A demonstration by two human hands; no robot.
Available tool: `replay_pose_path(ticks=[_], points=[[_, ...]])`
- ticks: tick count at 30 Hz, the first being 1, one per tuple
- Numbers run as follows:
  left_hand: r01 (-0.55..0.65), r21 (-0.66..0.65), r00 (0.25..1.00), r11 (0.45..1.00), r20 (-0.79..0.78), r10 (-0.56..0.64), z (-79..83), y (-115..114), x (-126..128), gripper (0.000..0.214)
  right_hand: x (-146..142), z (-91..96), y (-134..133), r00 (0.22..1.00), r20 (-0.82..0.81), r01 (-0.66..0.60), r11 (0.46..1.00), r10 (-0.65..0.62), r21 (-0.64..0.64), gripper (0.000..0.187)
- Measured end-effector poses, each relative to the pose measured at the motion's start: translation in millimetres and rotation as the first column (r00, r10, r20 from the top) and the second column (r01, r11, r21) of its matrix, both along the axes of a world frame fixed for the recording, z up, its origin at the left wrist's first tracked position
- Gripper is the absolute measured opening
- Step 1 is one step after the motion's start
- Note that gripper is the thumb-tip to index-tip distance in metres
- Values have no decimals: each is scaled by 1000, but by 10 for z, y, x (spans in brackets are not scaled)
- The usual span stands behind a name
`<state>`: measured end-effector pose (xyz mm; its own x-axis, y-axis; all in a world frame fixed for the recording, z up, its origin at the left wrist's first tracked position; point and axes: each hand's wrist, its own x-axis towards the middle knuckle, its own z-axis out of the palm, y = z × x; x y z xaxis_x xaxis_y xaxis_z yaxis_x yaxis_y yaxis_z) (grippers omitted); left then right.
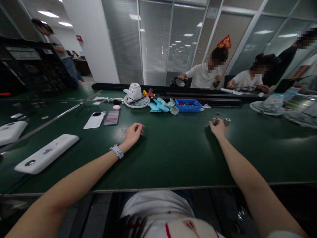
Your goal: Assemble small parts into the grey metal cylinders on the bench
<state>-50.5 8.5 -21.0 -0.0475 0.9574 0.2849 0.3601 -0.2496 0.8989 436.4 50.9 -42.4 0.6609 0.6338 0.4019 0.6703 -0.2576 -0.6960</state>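
Note:
My right hand [219,129] is closed around a short grey metal cylinder [215,121] over the right part of the green table. A second grey cylinder [226,122] of the same look is against the hand's right side; whether the fingers grip it too, I cannot tell. To the left, my left hand [133,135], with a watch [117,151] on its wrist, rests near the table surface. Its fingers are curled together, and anything inside them is hidden. Beyond the hands lie light-blue fan blades [159,105] and a blue basket [188,105] with small items in it.
A white fan body [135,96] sits at the back. A white phone [94,120] and a long white device [48,153] lie left. More white fan parts [268,105] are at far right. Dark rails [205,100] line the back edge; several people are beyond.

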Motion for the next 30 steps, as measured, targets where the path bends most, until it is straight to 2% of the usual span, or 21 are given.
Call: replay_pose_path(ticks=[6, 11, 13, 15, 16, 17, 19, 21, 22, 23, 24, 26, 30], points=[[13, -3, 1000, 1000, 3, -13, -7, 4, 2, 28, -60, 77, -58, 998, -68, 15, 999, -18, -42, 44], [8, 10, 1000, 1000, -2, -8, -39, 33, -20, 31, -91, 159, -73, 996, -94, -2, 999, -1, -35, 46], [39, 32, 999, 999, -30, -38, -41, 27, -17, 34, -286, 189, -58, 996, -86, -7, 1000, 6, -10, 46], [102, 58, 990, 993, -109, -95, -21, -10, 16, 37, -670, 199, -67, 985, -93, -142, 989, 146, 48, 46], [143, 70, 978, 987, -164, -130, -3, -42, 46, 38, -924, 192, -93, 954, -103, -273, 958, 281, 86, 46], [186, 83, 962, 979, -219, -164, 20, -81, 84, 38, -1203, 179, -137, 880, -123, -444, 886, 459, 133, 46], [280, 116, 923, 953, -305, -234, 71, -165, 177, 38, -1766, 143, -271, 645, -183, -720, 670, 742, 180, 42], [356, 146, 892, 923, -348, -289, 115, -234, 269, 39, -2220, 117, -432, 451, -217, -851, 490, 866, 187, 37], [378, 153, 881, 913, -362, -304, 132, -256, 307, 40, -2378, 111, -506, 386, -221, -885, 427, 895, 184, 35], [392, 155, 874, 907, -372, -314, 146, -267, 337, 40, -2485, 109, -569, 346, -218, -905, 386, 912, 180, 34], [396, 153, 870, 905, -377, -317, 157, -269, 359, 40, -2547, 110, -617, 323, -210, -916, 361, 923, 176, 33], [385, 142, 872, 912, -380, -309, 178, -249, 386, 40, -2574, 115, -673, 317, -190, -923, 348, 929, 162, 33], [354, 111, 886, 929, -357, -295, 221, -173, 443, 37, -2516, 115, -691, 367, -134, -916, 383, 921, 123, 34]])
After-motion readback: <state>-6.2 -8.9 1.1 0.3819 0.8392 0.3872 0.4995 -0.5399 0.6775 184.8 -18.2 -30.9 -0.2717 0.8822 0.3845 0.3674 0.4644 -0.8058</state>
